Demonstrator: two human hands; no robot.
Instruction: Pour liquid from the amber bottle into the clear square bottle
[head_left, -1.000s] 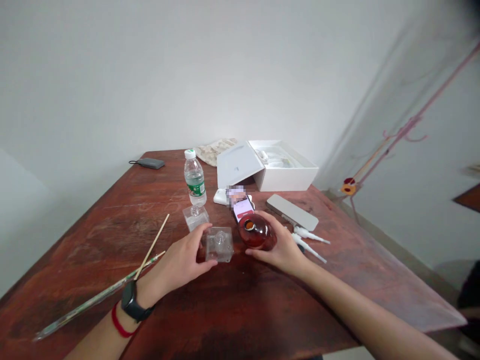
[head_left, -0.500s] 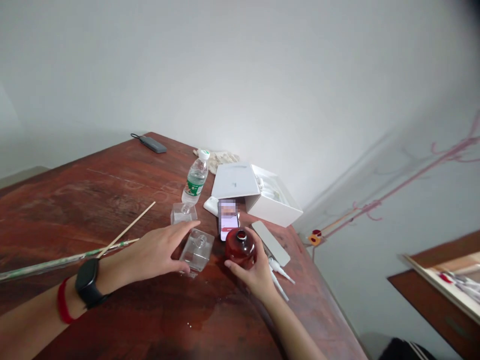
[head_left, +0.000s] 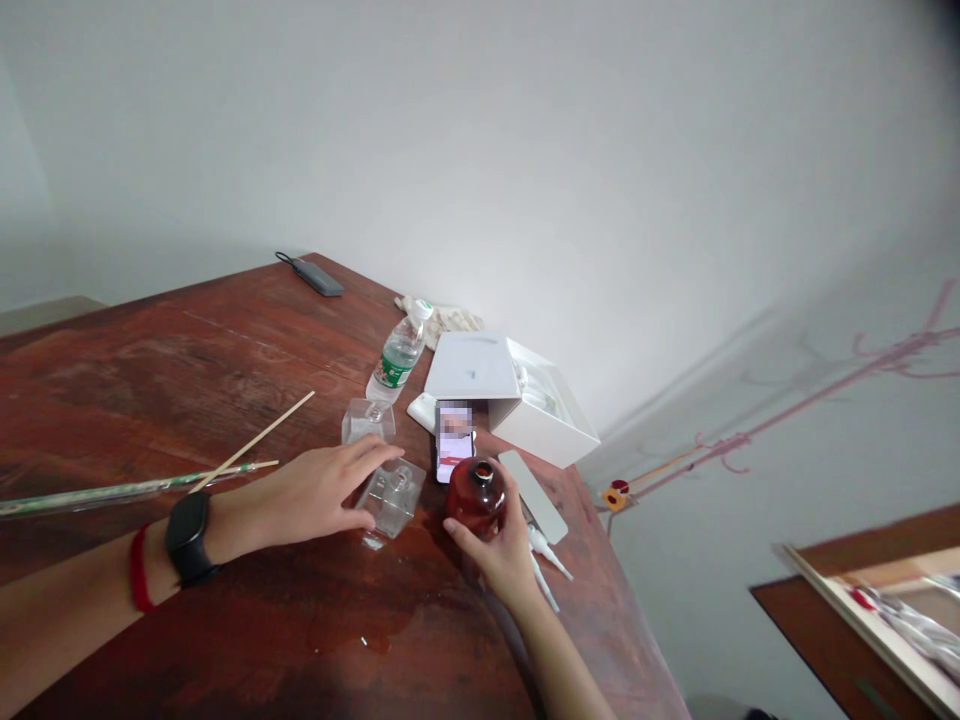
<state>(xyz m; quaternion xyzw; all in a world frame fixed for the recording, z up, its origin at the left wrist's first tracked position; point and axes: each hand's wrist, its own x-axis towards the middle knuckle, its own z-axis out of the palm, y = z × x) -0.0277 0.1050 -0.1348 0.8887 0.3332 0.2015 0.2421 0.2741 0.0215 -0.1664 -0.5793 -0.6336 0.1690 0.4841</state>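
While the red flask (head_left: 474, 496) is stood upright on the counter (head_left: 225, 370), it is gripped around its right side by the right hand (head_left: 501, 548), whose grip is closed on the glass; the square clear bottle (head_left: 390, 496) is set just left of the flask and is touched on its left side by the left hand (head_left: 311, 493), with fingers laid loosely along it and the grip only half closed. A black watch (head_left: 187, 538) and a red band (head_left: 138, 567) are worn on the left wrist. A second clear bottle (head_left: 367, 419) is placed just behind the first; a phone (head_left: 454, 452) is laid behind the flask; a water bottle (head_left: 397, 355), a white box (head_left: 517, 395), a grey bar (head_left: 534, 496) and two sticks (head_left: 251, 442) are also carried by the counter.
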